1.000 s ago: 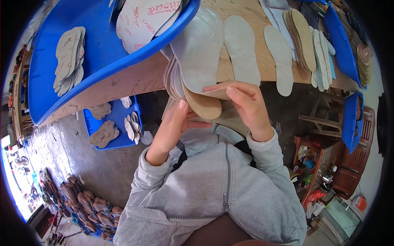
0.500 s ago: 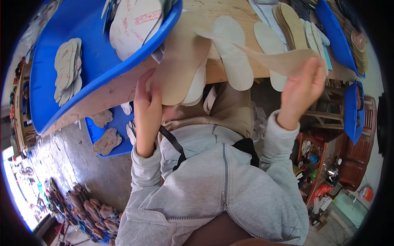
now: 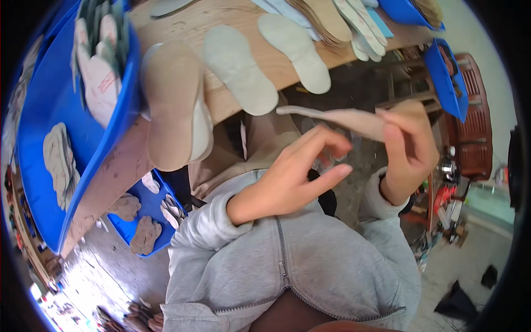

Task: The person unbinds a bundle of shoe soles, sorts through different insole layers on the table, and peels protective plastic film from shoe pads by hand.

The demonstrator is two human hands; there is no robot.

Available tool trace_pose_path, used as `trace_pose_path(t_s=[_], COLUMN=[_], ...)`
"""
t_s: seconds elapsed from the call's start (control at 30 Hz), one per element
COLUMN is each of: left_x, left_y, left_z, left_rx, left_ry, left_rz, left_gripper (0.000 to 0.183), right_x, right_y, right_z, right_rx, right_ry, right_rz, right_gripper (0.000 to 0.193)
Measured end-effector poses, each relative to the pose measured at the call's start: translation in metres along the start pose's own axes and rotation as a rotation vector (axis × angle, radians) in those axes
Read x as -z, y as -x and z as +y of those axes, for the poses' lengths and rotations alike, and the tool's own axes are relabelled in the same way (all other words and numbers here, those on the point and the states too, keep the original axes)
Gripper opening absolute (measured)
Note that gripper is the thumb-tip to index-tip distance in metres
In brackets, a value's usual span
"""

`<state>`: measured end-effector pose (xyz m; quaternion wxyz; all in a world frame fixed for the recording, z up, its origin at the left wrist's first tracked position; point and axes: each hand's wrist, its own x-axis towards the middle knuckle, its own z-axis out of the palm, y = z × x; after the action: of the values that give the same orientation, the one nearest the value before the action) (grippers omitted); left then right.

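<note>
A thin beige insole (image 3: pixel 357 123) is seen nearly edge-on in front of me, its one end pinched between the thumb and fingers of my right hand (image 3: pixel 412 146). My left hand (image 3: pixel 293 174) is just below and left of it, thumb and fingers apart, holding nothing. On the table's near edge lies a beige insole (image 3: pixel 171 99), overlapping a white insole (image 3: pixel 202 130) that shows along its right side. Two more pale insoles, one in the middle (image 3: pixel 240 69) and one further right (image 3: pixel 296 52), lie separately, their ends over the edge.
The wooden table (image 3: pixel 171 23) spans the far side. A large blue tray (image 3: pixel 41 182) on the left holds several insole stacks. More beige insoles (image 3: pixel 326 19) and white insoles (image 3: pixel 359 25) lie at the back right. A lower blue tray (image 3: pixel 141 216) contains several insole bundles.
My left hand has left the beige insole on the table and come across toward my right hand. The held insole has been drawn nearer and turned edge-on. The view has swung right.
</note>
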<state>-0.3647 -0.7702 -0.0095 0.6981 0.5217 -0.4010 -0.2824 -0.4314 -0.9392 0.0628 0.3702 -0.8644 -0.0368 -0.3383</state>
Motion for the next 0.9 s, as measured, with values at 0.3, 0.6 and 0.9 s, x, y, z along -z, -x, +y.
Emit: trace_pose_path(t_s=[0.3,0.6,0.9], left_x=[-0.055,-0.048,-0.037], left_y=[-0.039,-0.034,-0.039], left_z=[-0.059,-0.096,-0.098], left_rx=[0.180,0.339,0.072], left_ry=[0.407,0.249,-0.429], left_rz=[-0.221,-0.126,-0.310], left_gripper=[0.018,0.022,0.023], right_x=[0.041,0.035,0.030], right_y=[0.088,0.111,0.109], right_z=[0.013,0.064,0.091], right_rx=[-0.652,-0.967,-1.175], right_ry=[-0.370,-0.661,-0.715], right_rz=[-0.010,-0.148,-0.271], right_gripper=[0.013,0.013,0.015])
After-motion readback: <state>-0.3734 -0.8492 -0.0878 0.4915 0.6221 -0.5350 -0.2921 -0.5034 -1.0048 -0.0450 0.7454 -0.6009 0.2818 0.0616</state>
